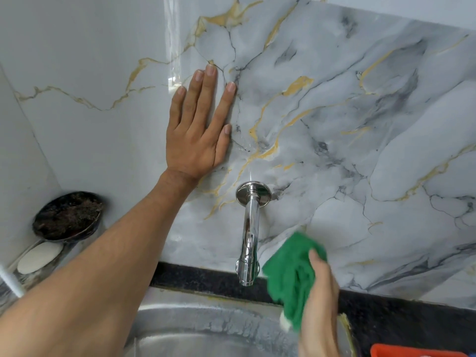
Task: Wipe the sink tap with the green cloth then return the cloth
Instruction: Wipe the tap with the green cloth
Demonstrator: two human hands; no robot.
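Tap point(248, 238): chrome, wall-mounted over the sink point(206, 328).
Cloth point(291, 276): green, bunched, fingers of right hand point(319, 305) closed on it, just right of the spout.
Left hand point(198, 130): open, flat on the wall point(360, 124).
Advice: wrap cloth round spout, rub flange to tip.

Green cloth point(291, 276) blurred, partly behind right hand point(319, 305); red object point(412, 351) and sink point(206, 331) cut off below
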